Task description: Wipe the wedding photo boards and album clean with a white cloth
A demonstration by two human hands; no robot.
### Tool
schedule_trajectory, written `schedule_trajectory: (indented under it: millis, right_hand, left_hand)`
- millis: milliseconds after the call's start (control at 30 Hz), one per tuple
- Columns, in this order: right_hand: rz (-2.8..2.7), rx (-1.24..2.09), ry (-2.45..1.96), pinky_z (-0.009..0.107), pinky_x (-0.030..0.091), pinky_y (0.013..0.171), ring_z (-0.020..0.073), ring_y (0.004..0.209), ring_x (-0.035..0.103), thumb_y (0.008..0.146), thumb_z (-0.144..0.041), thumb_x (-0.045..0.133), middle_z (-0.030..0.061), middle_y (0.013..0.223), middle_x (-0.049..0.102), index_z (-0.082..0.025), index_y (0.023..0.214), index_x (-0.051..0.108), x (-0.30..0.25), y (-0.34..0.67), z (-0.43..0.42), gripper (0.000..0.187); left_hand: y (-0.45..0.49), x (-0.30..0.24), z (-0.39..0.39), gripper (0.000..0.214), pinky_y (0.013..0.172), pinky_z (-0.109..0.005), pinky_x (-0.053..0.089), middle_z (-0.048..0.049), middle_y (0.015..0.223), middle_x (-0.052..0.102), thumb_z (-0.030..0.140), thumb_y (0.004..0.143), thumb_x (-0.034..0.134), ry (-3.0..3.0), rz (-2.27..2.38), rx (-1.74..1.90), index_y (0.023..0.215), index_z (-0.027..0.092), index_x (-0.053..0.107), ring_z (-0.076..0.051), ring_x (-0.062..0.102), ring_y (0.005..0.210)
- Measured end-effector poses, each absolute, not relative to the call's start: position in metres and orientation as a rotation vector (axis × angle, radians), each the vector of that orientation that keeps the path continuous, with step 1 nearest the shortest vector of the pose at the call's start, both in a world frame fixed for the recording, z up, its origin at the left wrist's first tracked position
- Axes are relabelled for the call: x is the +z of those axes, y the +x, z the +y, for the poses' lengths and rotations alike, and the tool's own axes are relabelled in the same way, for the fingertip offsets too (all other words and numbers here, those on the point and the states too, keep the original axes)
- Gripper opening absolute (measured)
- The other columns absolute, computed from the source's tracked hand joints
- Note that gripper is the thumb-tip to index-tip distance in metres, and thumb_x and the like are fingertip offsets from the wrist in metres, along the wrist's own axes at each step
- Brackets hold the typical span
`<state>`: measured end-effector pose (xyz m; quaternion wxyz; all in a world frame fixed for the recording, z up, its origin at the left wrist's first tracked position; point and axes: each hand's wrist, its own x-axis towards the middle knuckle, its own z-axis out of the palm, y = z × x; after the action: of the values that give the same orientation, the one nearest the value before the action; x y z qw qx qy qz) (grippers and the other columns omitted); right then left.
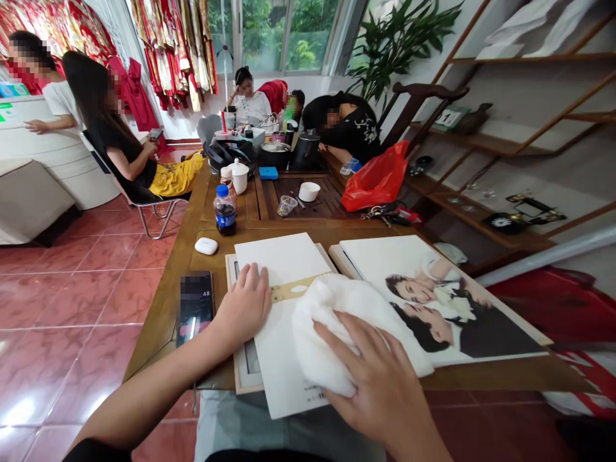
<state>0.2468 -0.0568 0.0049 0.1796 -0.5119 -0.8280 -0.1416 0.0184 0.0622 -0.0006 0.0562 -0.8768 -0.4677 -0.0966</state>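
My right hand [375,372] grips a bunched white cloth [325,327], pressed onto a white album-like board [283,366] with a tan band across it. On the board's left edge my left hand [248,301] lies flat, fingers stretched out and holding nothing. Beneath the board a pale wooden frame [240,380] shows at the left side. To the right is a large photo album [481,333] with a printed picture of two people; the cloth hides part of its left side.
Left of my arm lies a phone [195,305], with a white earbud case [206,246] and a cola bottle [224,210] beyond. A white cup [308,191], keys [380,213] and a red plastic bag [378,179] stand farther back. Several people sit around the room.
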Motion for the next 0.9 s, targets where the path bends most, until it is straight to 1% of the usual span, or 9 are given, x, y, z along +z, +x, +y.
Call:
schedule_trajectory:
  millis: [100,267,400,500,633,733,833,900]
  right_hand:
    - [-2.344,-0.428,-1.458,0.051,0.034,0.098,0.0385,0.122,0.052,0.076,-0.037,0.064,0.0185,0.139,0.053,-0.02,0.138,0.057,0.004,0.25,-0.054,0.065]
    - [-2.38,-0.345,-1.429,0.053,0.03,0.1,0.0388,0.123,0.05,0.074,-0.04,0.064,0.0166,0.141,0.054,-0.024,0.141,0.055,0.01,0.231,-0.052,0.069]
    - [-2.402,-0.218,-1.391,0.054,0.026,0.105,0.0378,0.127,0.048,0.071,-0.037,0.065,0.0156,0.141,0.056,-0.025,0.14,0.055,0.017,0.211,-0.051,0.071]
    - [-2.414,-0.154,-1.381,0.053,0.025,0.105,0.0364,0.127,0.048,0.07,-0.035,0.065,0.014,0.14,0.056,-0.027,0.141,0.054,0.02,0.208,-0.05,0.072]
    - [-2.418,-0.18,-1.396,0.052,0.029,0.102,0.0362,0.125,0.05,0.074,-0.041,0.067,0.0145,0.141,0.056,-0.026,0.141,0.054,0.017,0.223,-0.045,0.07]
    - [-2.394,-0.27,-1.45,0.051,0.035,0.097,0.0355,0.124,0.052,0.08,-0.041,0.063,0.0155,0.141,0.056,-0.024,0.143,0.052,0.013,0.24,-0.039,0.066]
    - [-2.299,-0.362,-1.574,0.05,0.039,0.094,0.0342,0.121,0.054,0.087,-0.038,0.056,0.0154,0.137,0.058,-0.023,0.142,0.053,0.011,0.252,-0.034,0.057]
    - [-2.264,-0.386,-1.617,0.05,0.04,0.093,0.034,0.12,0.055,0.088,-0.036,0.054,0.0152,0.136,0.059,-0.022,0.141,0.054,0.011,0.255,-0.032,0.055]
  left_hand:
    - [0.019,0.0,0.062,0.049,0.103,-0.049,0.05,-0.0264,0.147,0.048,0.031,0.106,0.029,-2.67,-1.429,-0.293,0.145,0.003,0.042,-0.037,0.043,0.141]
    - [0.018,-0.001,0.063,0.05,0.105,-0.049,0.05,-0.0269,0.148,0.047,0.03,0.106,0.028,-2.695,-1.437,-0.287,0.146,0.002,0.041,-0.038,0.042,0.142]
    - [0.017,-0.002,0.064,0.048,0.105,-0.048,0.05,-0.0238,0.15,0.046,0.031,0.107,0.027,-2.706,-1.453,-0.297,0.147,0.006,0.04,-0.036,0.04,0.144]
    - [0.017,-0.003,0.064,0.046,0.107,-0.047,0.048,-0.0223,0.15,0.047,0.031,0.107,0.029,-2.702,-1.469,-0.311,0.146,0.009,0.041,-0.034,0.039,0.145]
    - [0.018,-0.005,0.064,0.047,0.108,-0.05,0.047,-0.0245,0.148,0.047,0.031,0.107,0.03,-2.698,-1.462,-0.343,0.145,0.006,0.042,-0.035,0.039,0.145]
    - [0.018,-0.006,0.063,0.048,0.106,-0.053,0.048,-0.0261,0.148,0.047,0.031,0.106,0.028,-2.691,-1.435,-0.355,0.145,0.005,0.041,-0.037,0.04,0.144]
    - [0.018,-0.005,0.063,0.05,0.104,-0.052,0.049,-0.0267,0.147,0.047,0.031,0.106,0.028,-2.681,-1.436,-0.337,0.145,0.003,0.042,-0.038,0.041,0.142]
    - [0.019,-0.003,0.062,0.05,0.103,-0.05,0.05,-0.0269,0.147,0.047,0.031,0.106,0.028,-2.681,-1.444,-0.3,0.145,0.002,0.042,-0.038,0.042,0.141]
